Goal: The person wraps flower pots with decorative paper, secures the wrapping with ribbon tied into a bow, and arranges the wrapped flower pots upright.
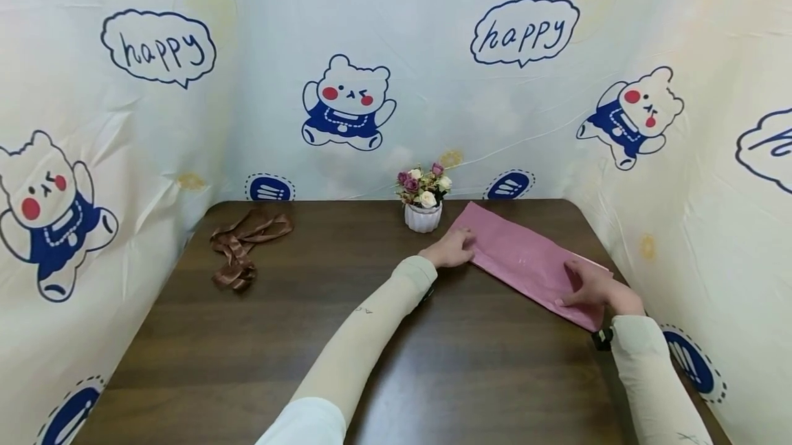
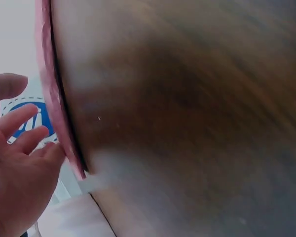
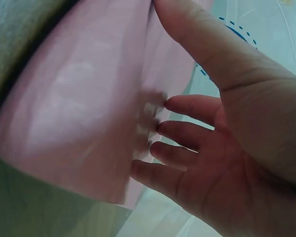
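A flat, folded pink sheet (image 1: 526,256) with a slight sheen lies slantwise on the right side of the table. My left hand (image 1: 450,248) is at its far left end; in the left wrist view that hand (image 2: 24,163) has its fingers loosely bent, the little finger side right at the pink edge (image 2: 56,98). Over the near right end is my right hand (image 1: 597,285), thumb spread from the fingers. The right wrist view shows this hand's (image 3: 207,143) fingertips touching the pink surface (image 3: 74,108) along a fold, the thumb tip higher up on it.
A white pot of artificial flowers (image 1: 423,201) stands at the back, close to the sheet's left end. Brown ribbon (image 1: 238,252) lies in loose loops at the back left of the wooden table (image 1: 278,355). Printed cloth (image 1: 433,108) hangs around the table's back and sides.
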Tool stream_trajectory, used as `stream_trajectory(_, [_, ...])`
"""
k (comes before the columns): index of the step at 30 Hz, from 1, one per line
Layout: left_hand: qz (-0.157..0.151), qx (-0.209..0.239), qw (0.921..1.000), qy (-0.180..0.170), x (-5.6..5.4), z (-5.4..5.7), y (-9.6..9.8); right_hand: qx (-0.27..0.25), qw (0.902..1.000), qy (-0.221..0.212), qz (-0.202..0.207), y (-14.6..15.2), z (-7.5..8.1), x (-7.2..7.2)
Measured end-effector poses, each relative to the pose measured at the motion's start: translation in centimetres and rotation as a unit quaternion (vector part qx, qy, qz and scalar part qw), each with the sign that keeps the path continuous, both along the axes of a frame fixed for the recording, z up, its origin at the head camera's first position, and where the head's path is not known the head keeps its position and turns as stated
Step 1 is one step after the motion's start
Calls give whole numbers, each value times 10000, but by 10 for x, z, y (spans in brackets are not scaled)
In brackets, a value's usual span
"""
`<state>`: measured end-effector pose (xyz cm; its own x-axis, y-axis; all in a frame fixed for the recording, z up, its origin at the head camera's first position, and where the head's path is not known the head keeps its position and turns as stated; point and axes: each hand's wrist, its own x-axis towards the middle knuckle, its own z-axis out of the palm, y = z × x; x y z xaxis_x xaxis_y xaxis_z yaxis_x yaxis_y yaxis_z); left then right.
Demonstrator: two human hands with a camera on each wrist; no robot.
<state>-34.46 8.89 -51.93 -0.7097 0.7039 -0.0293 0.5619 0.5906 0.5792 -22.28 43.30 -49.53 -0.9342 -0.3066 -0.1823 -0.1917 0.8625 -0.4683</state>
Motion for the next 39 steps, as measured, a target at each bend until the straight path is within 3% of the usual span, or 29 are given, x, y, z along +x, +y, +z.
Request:
stream_trajectory(5, [368, -319, 9988, 16, 3, 7, 9, 293, 9995, -74, -74, -8, 6, -1])
stream_trajectory(11, [681, -1004, 9918, -392, 12, 18, 18, 440, 9990, 18, -45, -10, 3, -6])
stream_trajectory(16, [750, -1612, 9839, -156, 14, 12, 28, 358, 9993, 32, -96, -9, 1, -8])
stream_trajectory(22, [987, -1717, 9802, 79, 32, 22, 29, 262, 9995, -40, -180, -10, -4, -6])
stream_trajectory(28, [1237, -2025, 9712, 237, 41, 24, 32, 244, 9995, 23, -183, -17, -2, 2])
stream_trajectory(33, [1342, -2184, 9659, 355, 44, 25, 33, 347, 9991, 14, -243, -24, -2, 9])
stream_trajectory(39, [1209, -2185, 9672, 459, 35, 16, 35, 580, 9980, 154, -212, -34, -3, 17])
